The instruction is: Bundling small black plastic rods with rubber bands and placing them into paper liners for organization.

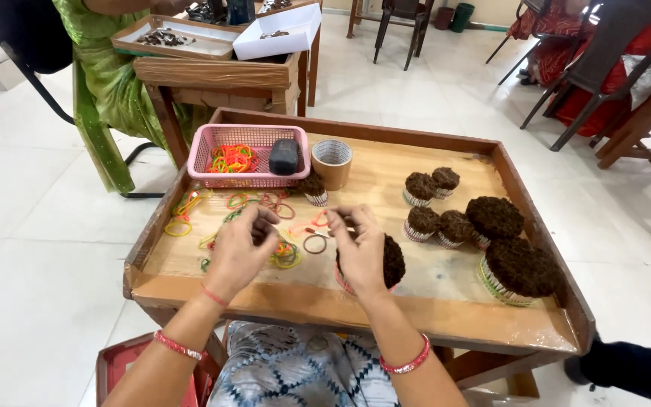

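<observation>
My left hand [241, 245] hovers over loose rubber bands [286, 255] on the tray [356, 298], fingers curled narrow; whether it pinches a band I cannot tell. My right hand [357, 245] rests on a round dark bundle [393, 261], standing upright, dark end up, near the tray's front edge. More bundles [457, 222] stand to the right.

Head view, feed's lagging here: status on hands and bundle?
Left hand pinching rubber bands. Right hand over dark round bundle, fingers curled. Nothing blocking.
</observation>
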